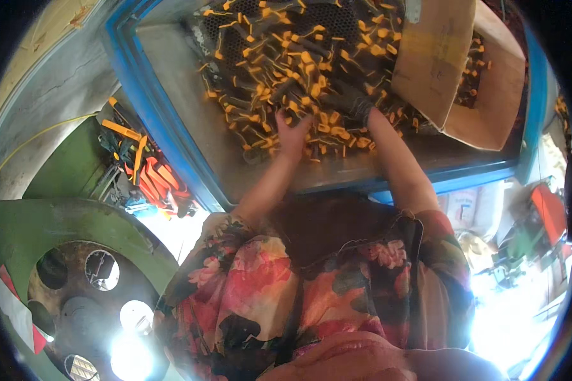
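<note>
Far left: green metal part (19,222) with a round-holed disc (82,311), then a heap of orange-and-black tools (156,181) just outside the blue-edged counter (178,95). On the counter, a loose pile of small black-and-orange pieces (306,66), scattered over the middle and back, lying at all angles. Left hand (293,130), bare, at the pile's near edge, thumb and a finger apart; can't tell if it grips a piece. Right hand (349,100), dark-gloved, reaches into the pile just right of it; fingers blend with dark pieces, so grip can't be told. Right of that, open cardboard box (435,63), tilted, more pieces visible past its flap. To do this well, probably: work from the near edge, take few at once, ease tangled ends apart rather than yank, keep the right forearm off the box's flap. Far right, red-orange item (548,213), unclear.
</note>
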The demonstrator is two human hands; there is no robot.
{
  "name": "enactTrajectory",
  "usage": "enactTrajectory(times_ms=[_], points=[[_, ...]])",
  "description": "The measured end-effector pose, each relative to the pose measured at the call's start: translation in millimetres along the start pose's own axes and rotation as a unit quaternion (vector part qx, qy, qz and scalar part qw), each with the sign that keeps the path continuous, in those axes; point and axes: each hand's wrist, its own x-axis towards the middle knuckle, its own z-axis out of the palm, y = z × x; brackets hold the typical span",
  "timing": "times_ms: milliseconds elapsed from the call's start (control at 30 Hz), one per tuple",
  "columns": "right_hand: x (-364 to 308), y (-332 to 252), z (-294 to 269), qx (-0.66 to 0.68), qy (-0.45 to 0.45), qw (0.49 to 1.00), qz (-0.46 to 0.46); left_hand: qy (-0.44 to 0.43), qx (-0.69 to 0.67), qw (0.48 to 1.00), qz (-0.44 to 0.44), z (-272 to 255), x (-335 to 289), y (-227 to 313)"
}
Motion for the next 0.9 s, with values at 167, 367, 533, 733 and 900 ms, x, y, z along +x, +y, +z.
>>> enactTrajectory(times_ms=[167, 367, 533, 733, 900], points=[[15.1, -8.2, 11.0, 0.096, -0.065, 0.993, -0.030, -0.005, -0.017, 1.000, 0.024, -18.1, 16.2, -31.9], [4.7, 15.1, 13.4, 0.312, -0.084, 0.944, -0.067, -0.021, -0.141, 0.987, -0.069, 10.4, -4.5, 27.9], [8.2, 22.8, 25.3, 0.300, -0.092, 0.949, -0.017, -0.017, -0.161, 0.985, -0.067, 13.3, -1.7, 22.5], [-21.2, -14.7, 5.5, 0.424, -0.059, 0.903, 0.011, -0.058, -0.153, 0.986, -0.003, 22.2, 4.0, 33.1], [-50.3, -58.4, -8.9, 0.515, -0.038, 0.856, 0.011, -0.075, -0.094, 0.993, 0.019, 24.8, -19.7, 67.4]])
